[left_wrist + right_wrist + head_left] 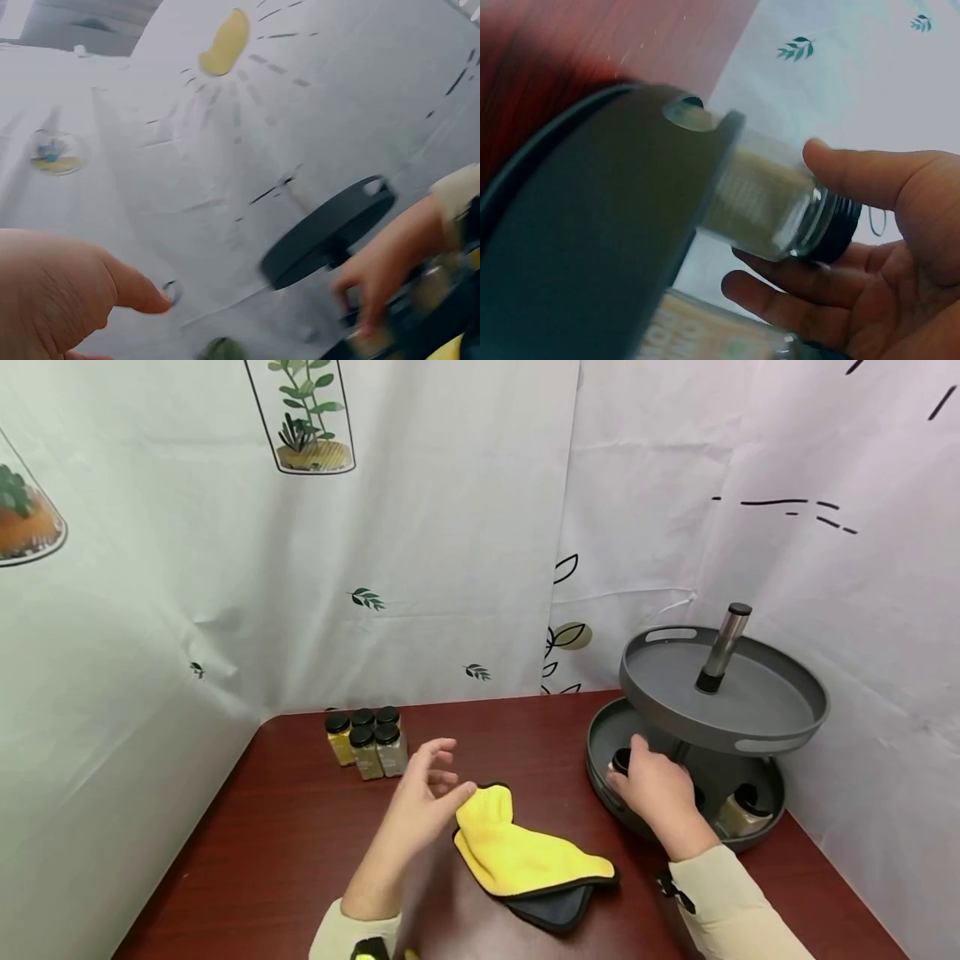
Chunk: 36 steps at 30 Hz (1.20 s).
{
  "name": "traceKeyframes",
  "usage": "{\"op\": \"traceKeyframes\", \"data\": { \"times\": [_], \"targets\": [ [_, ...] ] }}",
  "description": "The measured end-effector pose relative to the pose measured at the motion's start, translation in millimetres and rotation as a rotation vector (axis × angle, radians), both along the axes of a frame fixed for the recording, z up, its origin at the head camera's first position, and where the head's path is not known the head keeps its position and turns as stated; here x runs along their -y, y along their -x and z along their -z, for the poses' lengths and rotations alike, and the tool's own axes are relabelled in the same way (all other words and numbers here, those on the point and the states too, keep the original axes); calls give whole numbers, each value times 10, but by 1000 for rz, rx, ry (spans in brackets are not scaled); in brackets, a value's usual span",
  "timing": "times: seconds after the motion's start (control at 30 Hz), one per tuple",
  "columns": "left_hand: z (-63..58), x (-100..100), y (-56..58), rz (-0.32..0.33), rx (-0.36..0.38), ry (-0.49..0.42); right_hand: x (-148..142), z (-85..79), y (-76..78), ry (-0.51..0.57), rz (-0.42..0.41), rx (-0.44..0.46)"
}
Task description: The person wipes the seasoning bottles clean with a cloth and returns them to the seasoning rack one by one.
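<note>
My right hand (660, 789) reaches into the lower tier (603, 735) of a grey two-tier turntable, with thumb and fingers around a black-lidded glass spice jar (761, 199). In the head view, that hand partly covers the jar. A second spice jar (712, 330) stands beside it in the right wrist view, and another jar (742, 810) sits at the tier's right side. My left hand (423, 806) hovers over the table, fingers loosely bent, holding nothing. Just right of it lies a yellow and dark grey cloth (525, 856), folded over itself.
Several black-lidded spice jars (367, 752) cluster at the back left of the dark red table (285, 852). The turntable's upper tier (667, 668) overhangs the right hand's work, with a metal post (726, 647) rising through it. White printed sheets (450, 527) hang around the table.
</note>
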<state>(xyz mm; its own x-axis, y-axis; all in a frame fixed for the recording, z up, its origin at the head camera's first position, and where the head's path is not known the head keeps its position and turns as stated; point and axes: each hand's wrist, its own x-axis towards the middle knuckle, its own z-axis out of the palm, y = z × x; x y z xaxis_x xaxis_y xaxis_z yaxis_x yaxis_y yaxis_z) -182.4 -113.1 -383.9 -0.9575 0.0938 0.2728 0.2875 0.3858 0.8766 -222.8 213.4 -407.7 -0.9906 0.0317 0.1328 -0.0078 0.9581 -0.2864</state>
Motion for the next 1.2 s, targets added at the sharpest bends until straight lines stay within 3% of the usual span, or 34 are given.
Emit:
{"op": "traceKeyframes", "data": {
  "times": [0.1, 0.2, 0.33, 0.43, 0.53, 0.63, 0.7, 0.8, 1.0, 1.2],
  "targets": [
    [22, 251, 128, -122, 26, 14, -93, -4, -83, 26, -42, 6],
    [140, 568, 318, -320, 45, 41, -178, -9, -146, 67, -86, 29],
    [479, 896, 619, -552, 87, 16, -241, -20, -216, 51, -111, 1],
    [774, 999, 820, -629, 104, -50, -198, 7, -290, -8, -115, -137],
    [1030, 1039, 990, -649, 53, -163, -35, 48, -377, -52, -145, -332],
    [1226, 1107, 1100, -623, -38, -266, 219, 77, -470, -56, -219, -414],
    [1319, 1163, 1140, -586, -81, -293, 388, 104, -516, -47, -275, -388],
    [1396, 1245, 1126, -546, -85, -255, 585, 175, -548, -34, -336, -294],
    [1413, 1292, 1116, -517, -80, -142, 834, 325, -493, -8, -468, -141],
    [1437, 1294, 1127, -517, -74, -159, 1118, 425, -413, -45, -668, -69]
  ]
}}
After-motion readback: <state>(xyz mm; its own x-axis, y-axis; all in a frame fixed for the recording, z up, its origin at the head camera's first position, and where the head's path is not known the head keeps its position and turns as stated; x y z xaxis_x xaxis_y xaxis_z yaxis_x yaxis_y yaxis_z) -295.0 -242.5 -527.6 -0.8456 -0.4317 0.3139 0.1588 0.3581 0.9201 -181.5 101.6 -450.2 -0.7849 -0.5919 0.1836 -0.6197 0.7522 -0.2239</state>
